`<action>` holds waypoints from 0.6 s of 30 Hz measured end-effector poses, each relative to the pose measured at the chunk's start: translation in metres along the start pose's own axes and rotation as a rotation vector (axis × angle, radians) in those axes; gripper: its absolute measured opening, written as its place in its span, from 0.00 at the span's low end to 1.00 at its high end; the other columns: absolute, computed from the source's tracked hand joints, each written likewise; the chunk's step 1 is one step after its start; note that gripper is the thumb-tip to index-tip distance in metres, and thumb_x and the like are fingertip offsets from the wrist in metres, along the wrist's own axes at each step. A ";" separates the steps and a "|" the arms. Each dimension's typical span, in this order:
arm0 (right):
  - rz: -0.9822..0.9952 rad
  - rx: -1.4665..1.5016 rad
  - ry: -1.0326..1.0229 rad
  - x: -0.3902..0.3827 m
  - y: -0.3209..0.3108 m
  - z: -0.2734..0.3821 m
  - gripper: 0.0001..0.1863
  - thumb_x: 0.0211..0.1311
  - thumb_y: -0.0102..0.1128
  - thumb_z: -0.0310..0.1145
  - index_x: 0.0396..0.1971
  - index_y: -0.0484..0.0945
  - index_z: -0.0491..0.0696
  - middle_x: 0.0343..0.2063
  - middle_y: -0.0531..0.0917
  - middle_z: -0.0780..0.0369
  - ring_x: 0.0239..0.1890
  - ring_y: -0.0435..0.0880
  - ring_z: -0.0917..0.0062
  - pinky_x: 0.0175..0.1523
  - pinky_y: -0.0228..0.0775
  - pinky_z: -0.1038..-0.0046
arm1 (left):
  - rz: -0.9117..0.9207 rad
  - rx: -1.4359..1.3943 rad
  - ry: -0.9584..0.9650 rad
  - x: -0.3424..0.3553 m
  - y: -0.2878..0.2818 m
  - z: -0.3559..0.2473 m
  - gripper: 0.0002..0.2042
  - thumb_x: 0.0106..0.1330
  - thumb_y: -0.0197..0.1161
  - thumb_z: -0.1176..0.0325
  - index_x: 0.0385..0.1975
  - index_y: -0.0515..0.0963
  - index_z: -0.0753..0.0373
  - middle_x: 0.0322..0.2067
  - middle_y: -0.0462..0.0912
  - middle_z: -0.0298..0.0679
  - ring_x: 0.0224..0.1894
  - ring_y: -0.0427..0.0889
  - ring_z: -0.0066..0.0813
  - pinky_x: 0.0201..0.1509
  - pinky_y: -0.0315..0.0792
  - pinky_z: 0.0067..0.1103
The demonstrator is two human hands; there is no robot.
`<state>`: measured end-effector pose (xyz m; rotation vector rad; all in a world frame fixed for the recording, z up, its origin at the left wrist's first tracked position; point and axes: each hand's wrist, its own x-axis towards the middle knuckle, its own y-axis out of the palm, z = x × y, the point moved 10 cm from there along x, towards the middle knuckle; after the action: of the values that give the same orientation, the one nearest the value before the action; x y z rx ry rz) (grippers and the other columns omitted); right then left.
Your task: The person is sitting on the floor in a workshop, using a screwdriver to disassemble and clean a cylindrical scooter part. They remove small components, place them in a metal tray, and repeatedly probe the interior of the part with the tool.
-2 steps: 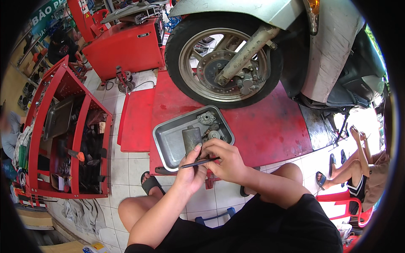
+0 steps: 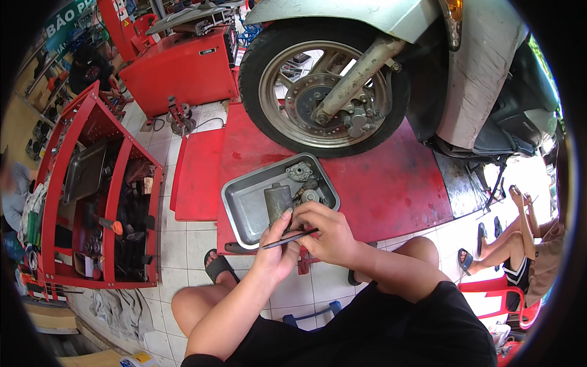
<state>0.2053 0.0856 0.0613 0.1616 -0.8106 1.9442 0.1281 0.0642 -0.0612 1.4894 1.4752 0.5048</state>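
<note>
My left hand is closed around the lower end of a grey, worn cylindrical motor, which looks like a starter motor. The motor stands out above my fingers, over a metal tray. In my right hand is a thin dark rod-like tool, pinched between the fingers, its free end pointing left across my left palm. The fingertips of both hands meet at the motor's near end, so what they touch there is hidden. Inside the tray lie a metal cover and a round metal part.
The tray rests on a red lift platform. Beyond it is a scooter's front wheel. At left stands a red tool cart with an orange-tipped handle jutting out. Another person's legs are at right.
The left end of the dark tool has dipped slightly toward me. The motor and both hands are nearly where they were.
</note>
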 end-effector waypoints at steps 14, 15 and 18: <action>-0.108 -0.110 -0.223 0.002 0.000 0.009 0.15 0.51 0.69 0.37 0.32 0.76 0.44 0.40 0.78 0.63 0.32 0.82 0.66 0.31 0.75 0.66 | -0.006 -0.084 -0.029 -0.014 0.038 -0.013 0.15 0.74 0.54 0.55 0.48 0.75 0.59 0.46 0.80 0.37 0.52 0.80 0.29 0.56 0.77 0.29; -0.104 -0.061 -0.208 0.003 -0.001 0.008 0.15 0.53 0.69 0.37 0.32 0.75 0.44 0.38 0.77 0.62 0.29 0.82 0.64 0.30 0.74 0.66 | 0.015 -0.077 -0.030 -0.013 0.040 -0.012 0.15 0.74 0.54 0.55 0.49 0.75 0.59 0.46 0.80 0.37 0.52 0.80 0.29 0.56 0.77 0.28; -0.127 -0.093 -0.240 -0.001 0.003 0.005 0.17 0.51 0.69 0.38 0.32 0.74 0.43 0.37 0.75 0.61 0.27 0.80 0.63 0.28 0.73 0.65 | 0.093 -0.055 0.065 -0.004 0.024 -0.020 0.16 0.75 0.52 0.56 0.52 0.73 0.61 0.47 0.78 0.38 0.53 0.78 0.28 0.57 0.76 0.25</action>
<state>0.2019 0.0811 0.0637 0.3863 -1.0211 1.7850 0.1241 0.0712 -0.0304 1.5159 1.4349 0.6507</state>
